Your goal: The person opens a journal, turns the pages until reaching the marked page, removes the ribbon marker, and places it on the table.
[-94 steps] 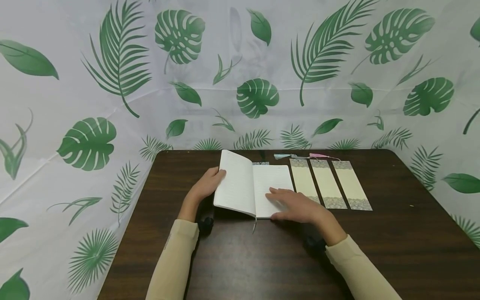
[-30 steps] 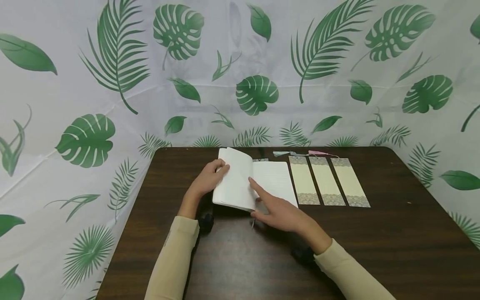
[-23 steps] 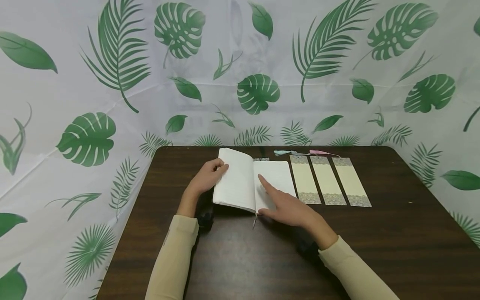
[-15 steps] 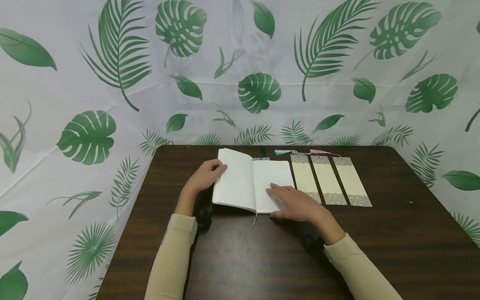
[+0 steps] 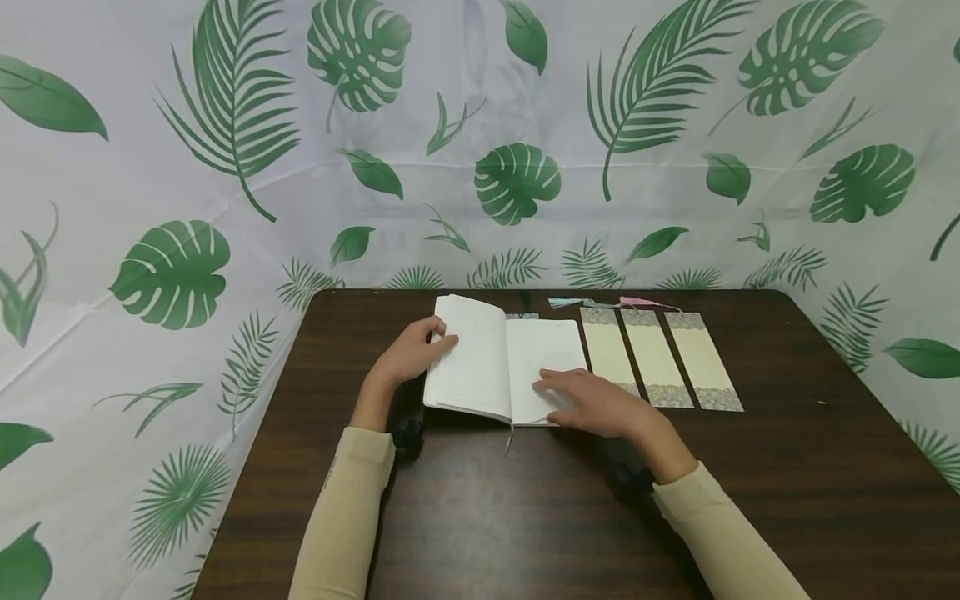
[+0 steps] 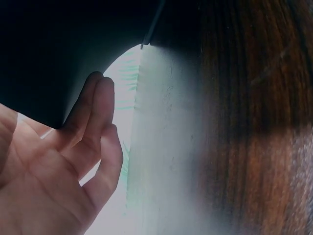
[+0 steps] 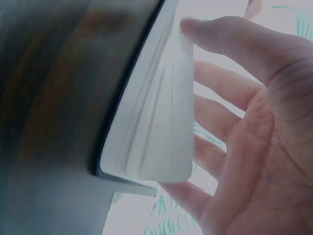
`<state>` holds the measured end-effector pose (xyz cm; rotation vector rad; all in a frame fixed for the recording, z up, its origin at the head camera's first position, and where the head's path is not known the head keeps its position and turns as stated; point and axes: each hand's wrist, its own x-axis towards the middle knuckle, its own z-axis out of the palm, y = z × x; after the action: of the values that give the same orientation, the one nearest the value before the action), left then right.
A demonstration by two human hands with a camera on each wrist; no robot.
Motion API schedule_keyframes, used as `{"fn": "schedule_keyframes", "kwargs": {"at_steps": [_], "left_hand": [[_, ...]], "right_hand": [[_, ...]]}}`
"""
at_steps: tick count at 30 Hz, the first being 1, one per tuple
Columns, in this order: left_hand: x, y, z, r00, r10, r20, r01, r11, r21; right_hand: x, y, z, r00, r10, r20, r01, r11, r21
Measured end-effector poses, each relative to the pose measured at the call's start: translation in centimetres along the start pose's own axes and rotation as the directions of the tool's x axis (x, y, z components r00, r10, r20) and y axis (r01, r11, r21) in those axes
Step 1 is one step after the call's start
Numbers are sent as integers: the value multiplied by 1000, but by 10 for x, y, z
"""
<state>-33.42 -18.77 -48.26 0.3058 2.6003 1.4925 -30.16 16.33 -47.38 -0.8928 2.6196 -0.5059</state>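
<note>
An open notebook [image 5: 476, 358] with white lined pages lies on the dark table, its left half raised. My left hand [image 5: 408, 354] holds that raised side, thumb on the page. In the left wrist view, the fingers [image 6: 100, 105] reach under the dark cover [image 6: 54, 54]. The right hand [image 5: 592, 402] is over the lower right page, thumb at its bottom edge. Several lifted pages [image 7: 161, 127] fan up from the cover in the right wrist view, between the right thumb and fingers. A thin ribbon marker [image 5: 510, 442] hangs from the spine.
Three cream bookmarks with patterned ends lie right of the notebook: a left one [image 5: 606, 346], a middle one [image 5: 655, 354] and a right one [image 5: 701, 358]. Blue [image 5: 564, 302] and pink tassels [image 5: 636, 302] lie behind them. Another patterned strip [image 5: 522, 316] shows behind the notebook, mostly hidden.
The right hand moved from the middle of the notebook back to the right page; its thumb has since shifted slightly inward at the bottom edge. The left hand stays on the raised side.
</note>
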Motion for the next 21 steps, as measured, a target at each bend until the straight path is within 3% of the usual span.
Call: {"fn": "schedule_keyframes", "kwargs": {"at_steps": [7,13,18,21], "left_hand": [[2,-3,0,1000,2,11,-2,1000,21],[2,-5,1,999,-10,33,11,999,-44],[4,-8,2,998,46,34,-44,997,-65],[5,-8,2,998,63,31,-61,996,-62]], "right_hand": [[1,5,-4,999,38,-18,-38,999,5],[-1,10,-12,991,6,-135,-10,1000,-29],[0,13,-17,962,-60,-268,50,998,-41],[2,10,-19,929,-4,-371,6,1000,6]]}}
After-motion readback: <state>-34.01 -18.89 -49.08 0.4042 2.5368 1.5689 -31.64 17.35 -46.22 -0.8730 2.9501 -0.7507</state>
